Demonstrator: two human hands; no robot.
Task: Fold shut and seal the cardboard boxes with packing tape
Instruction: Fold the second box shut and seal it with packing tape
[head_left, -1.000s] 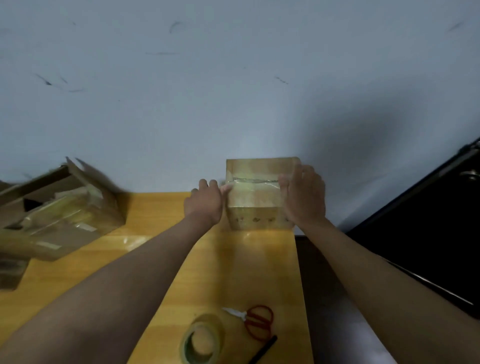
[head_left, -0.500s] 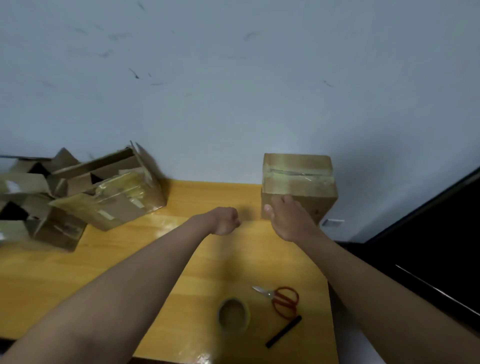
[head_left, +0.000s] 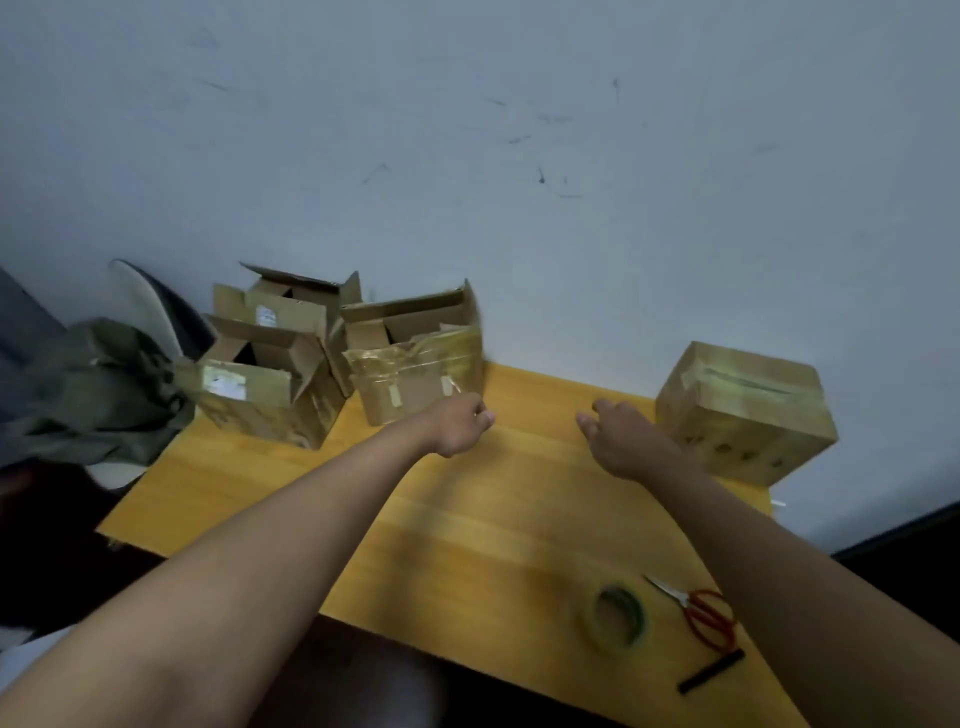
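Observation:
A taped, closed cardboard box (head_left: 748, 415) stands at the table's far right corner. Three boxes with their flaps up crowd the far left: one with glossy tape on its front (head_left: 415, 369), one with a white label (head_left: 260, 389), and one behind them (head_left: 291, 301). My left hand (head_left: 460, 428) hovers with curled fingers just right of the glossy-taped box and holds nothing. My right hand (head_left: 623, 441) hangs relaxed above the table, left of the sealed box, apart from it. A roll of packing tape (head_left: 615, 618) lies near the front edge.
Red-handled scissors (head_left: 701, 613) and a black marker (head_left: 711, 670) lie right of the tape roll on the yellow wooden table (head_left: 467, 519). A grey-green cloth (head_left: 93, 395) is heaped beyond the table's left end. A white wall runs behind.
Both hands have let go of the sealed box and drawn back; my left hand has swung left toward the open boxes. My view has turned left, bringing the open boxes into sight.

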